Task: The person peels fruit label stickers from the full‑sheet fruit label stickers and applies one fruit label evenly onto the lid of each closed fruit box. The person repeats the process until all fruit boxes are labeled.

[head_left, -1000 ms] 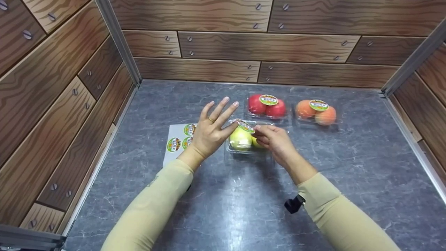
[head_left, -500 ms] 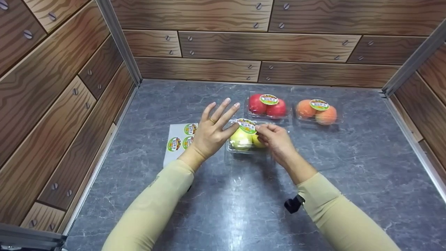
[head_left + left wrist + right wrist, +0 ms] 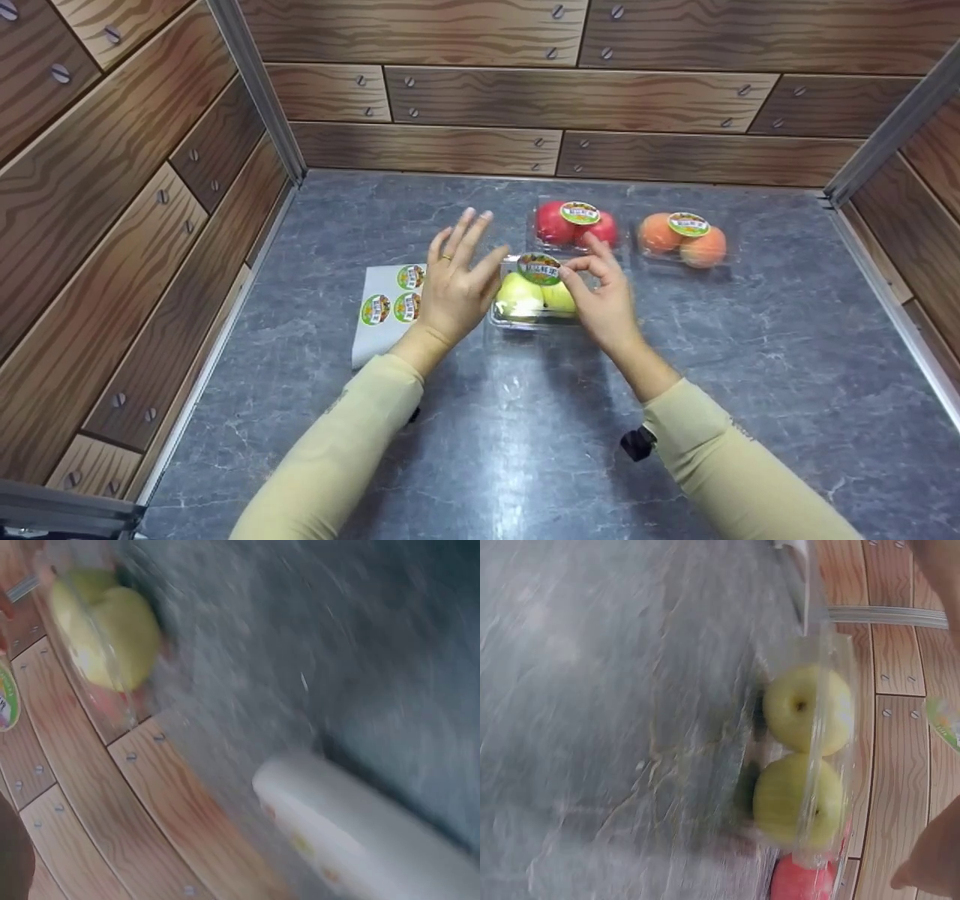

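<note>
Green apples in clear box on grey worktop, round sticker on its lid, left hand fingers spread beside box, right hand relaxed, fingertips at sticker's edge.

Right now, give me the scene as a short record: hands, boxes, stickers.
left hand: fingers straight, beside the green apple box
right hand: at the sticker on that box's lid; can't tell whether it pinches it
red apple box: behind, stickered
peach box: far right, stickered
sticker sheet: left of the left hand, three stickers showing
surface: grey tabletop
</note>
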The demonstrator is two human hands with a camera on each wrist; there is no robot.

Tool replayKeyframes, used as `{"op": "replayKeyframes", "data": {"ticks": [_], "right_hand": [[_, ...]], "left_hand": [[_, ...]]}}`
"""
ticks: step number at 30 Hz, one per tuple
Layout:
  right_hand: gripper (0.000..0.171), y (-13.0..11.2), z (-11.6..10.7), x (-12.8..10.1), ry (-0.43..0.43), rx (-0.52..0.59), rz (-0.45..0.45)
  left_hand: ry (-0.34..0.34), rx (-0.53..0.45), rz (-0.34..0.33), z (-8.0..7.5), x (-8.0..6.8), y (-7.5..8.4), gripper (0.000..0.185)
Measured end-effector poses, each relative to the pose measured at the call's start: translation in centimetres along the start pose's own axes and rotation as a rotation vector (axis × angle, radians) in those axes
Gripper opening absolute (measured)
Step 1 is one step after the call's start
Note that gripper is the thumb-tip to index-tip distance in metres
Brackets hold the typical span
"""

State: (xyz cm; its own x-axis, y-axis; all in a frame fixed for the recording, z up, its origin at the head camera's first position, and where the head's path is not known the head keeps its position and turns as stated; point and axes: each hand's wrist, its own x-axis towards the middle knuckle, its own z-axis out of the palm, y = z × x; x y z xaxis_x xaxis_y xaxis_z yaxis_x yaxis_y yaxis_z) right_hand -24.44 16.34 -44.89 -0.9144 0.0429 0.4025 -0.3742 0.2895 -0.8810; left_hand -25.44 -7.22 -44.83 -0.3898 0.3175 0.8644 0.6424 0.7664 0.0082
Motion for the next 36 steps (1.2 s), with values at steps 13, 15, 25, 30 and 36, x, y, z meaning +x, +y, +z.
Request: {"op": "replayKeyframes", "data": {"ticks": [13, 15, 25, 30, 36], "right_hand": [[0.007, 0.7, -0.6, -1.1, 0.004, -0.093, -0.125], [0.006, 0.8, -0.5, -1.2, 0.010, -0.079, -0.119], [0.005, 0.9, -0.4, -1.4, 0.047, -0.057, -0.097], [0.007, 0.8, -0.6, -1.3, 0.052, -0.070, -0.067], [0.007, 0.8, -0.6, -1.4, 0.077, -0.096, -0.038]], "left_hand": [[-0.225, -0.369, -0.473, 1.2, -0.3, 3.0, 0.037], [-0.241, -0.374, -0.484, 1.3, -0.4, 3.1, 0.034], [-0.247, -0.382, -0.517, 1.7, -0.7, 3.5, 0.020], [-0.228, -0.382, -0.520, 1.9, -0.3, 3.6, 0.016], [-0.196, -0.402, -0.545, 2.3, -0.3, 3.9, 0.015]]}}
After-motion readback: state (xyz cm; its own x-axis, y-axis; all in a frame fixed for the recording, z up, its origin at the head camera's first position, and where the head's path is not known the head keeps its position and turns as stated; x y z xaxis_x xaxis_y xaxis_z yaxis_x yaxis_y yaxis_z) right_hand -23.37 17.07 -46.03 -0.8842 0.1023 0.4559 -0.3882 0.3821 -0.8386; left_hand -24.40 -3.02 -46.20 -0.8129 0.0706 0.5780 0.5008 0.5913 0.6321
